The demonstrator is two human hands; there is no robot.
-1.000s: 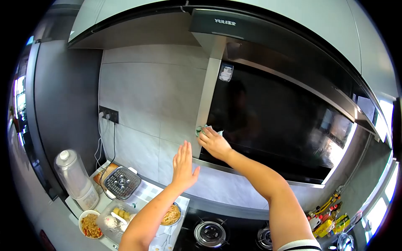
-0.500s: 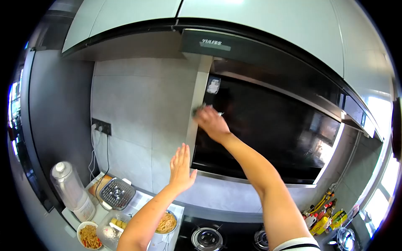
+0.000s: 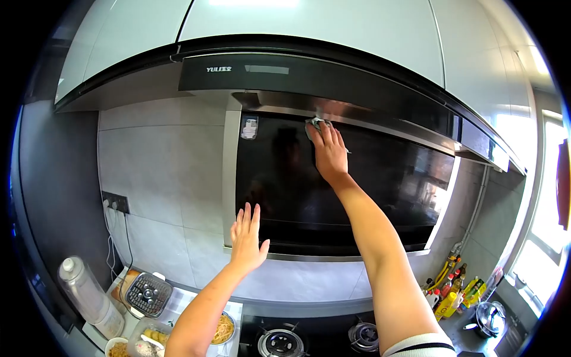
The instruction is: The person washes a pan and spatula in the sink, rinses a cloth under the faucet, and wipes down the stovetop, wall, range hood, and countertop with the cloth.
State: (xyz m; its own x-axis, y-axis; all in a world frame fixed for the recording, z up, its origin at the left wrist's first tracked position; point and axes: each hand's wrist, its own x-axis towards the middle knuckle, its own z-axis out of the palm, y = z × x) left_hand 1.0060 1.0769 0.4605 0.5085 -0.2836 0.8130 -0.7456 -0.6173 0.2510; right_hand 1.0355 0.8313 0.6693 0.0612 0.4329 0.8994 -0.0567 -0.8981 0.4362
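My right hand (image 3: 331,152) presses a pale green cloth (image 3: 318,124) against the top edge of the dark glass panel (image 3: 369,178) of the range hood (image 3: 357,83). Part of the cloth is hidden under the fingers. Lower and to the left, my left hand (image 3: 247,239) is raised in front of the panel's lower left corner, fingers stretched out, holding nothing. Whether its fingertips touch the glass I cannot tell. A small label (image 3: 249,127) is at the panel's upper left.
A gas stove (image 3: 309,336) lies below. Left on the counter are a blender-like jug (image 3: 83,291), a grill pan (image 3: 148,294), and a bowl of shredded food (image 3: 223,329). Bottles (image 3: 449,300) and a lidded pot (image 3: 490,318) stand at the right. Cabinets (image 3: 315,30) hang above.
My right hand has moved with the cloth from the panel's left edge up and right to its top edge. The view has shifted up and right. My left hand stays open.
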